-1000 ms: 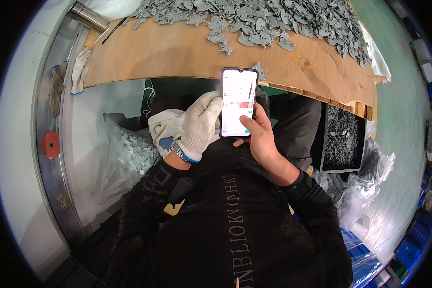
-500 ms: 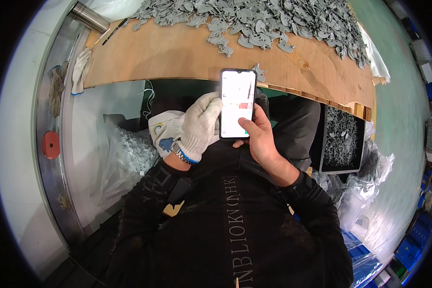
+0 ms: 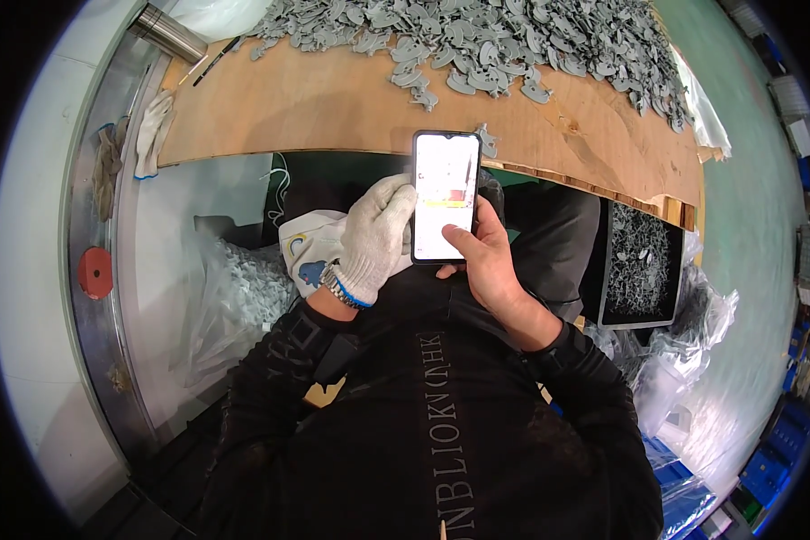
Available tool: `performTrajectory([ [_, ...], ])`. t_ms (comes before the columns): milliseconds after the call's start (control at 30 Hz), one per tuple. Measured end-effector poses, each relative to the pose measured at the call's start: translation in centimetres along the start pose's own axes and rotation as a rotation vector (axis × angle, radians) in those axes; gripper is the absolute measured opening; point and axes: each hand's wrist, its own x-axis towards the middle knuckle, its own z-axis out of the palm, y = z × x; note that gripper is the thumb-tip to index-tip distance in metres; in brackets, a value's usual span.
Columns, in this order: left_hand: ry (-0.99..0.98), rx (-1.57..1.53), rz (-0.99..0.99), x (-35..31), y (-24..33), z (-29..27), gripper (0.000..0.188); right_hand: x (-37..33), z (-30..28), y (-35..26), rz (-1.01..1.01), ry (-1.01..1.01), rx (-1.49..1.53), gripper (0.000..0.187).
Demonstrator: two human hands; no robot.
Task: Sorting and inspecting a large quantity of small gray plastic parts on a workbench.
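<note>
A smartphone with a bright, mostly white screen is held upright in front of my body, just off the table's near edge. My left hand, in a white knit glove with a metal watch at the wrist, closes on the phone's left side. The bare right hand wraps the lower right side, its thumb lying over the lower screen. Fingers behind the phone are mostly hidden. Just beyond the phone, a small grey plastic part lies at the edge of the wooden table.
A big heap of grey plastic parts covers the table's far side. At the left stand a metal flask, a pen and white gloves. Below are a bag of parts and, at right, a black bin.
The screen's picture has changed, with a yellow band now across its middle. My right thumb has shifted slightly left and down over the glass. Both hands otherwise stay in place.
</note>
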Motion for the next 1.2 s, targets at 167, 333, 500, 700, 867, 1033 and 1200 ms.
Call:
performTrajectory([
  [167,0.024,-0.012,0.010,-0.05,0.22,0.58,0.033,0.07,-0.11,0.16,-0.006,0.003,-0.005,0.045],
  [333,0.038,-0.010,0.008,-0.09,0.28,0.53,0.033,0.03,0.01,0.14,-0.004,0.010,-0.005,0.045],
  [500,0.045,-0.018,-0.017,-0.16,0.09,0.22,0.031,0.07,0.07,0.36,0.000,0.013,-0.012,0.045],
  [700,0.025,-0.134,-0.050,-0.53,0.46,0.66,0.034,0.03,0.09,0.50,-0.006,0.012,-0.016,0.045],
  [867,0.020,-0.113,-0.038,-0.42,0.01,0.36,0.032,-0.10,0.11,0.45,-0.005,0.020,-0.013,0.045],
  [1033,0.007,-0.070,0.011,-0.51,0.31,0.62,0.034,-0.13,-0.01,0.40,0.008,0.009,-0.012,0.046],
  [1200,-0.011,-0.046,0.026,-0.28,-0.01,0.38,0.033,-0.24,-0.02,0.26,0.012,-0.003,-0.005,0.051],
])
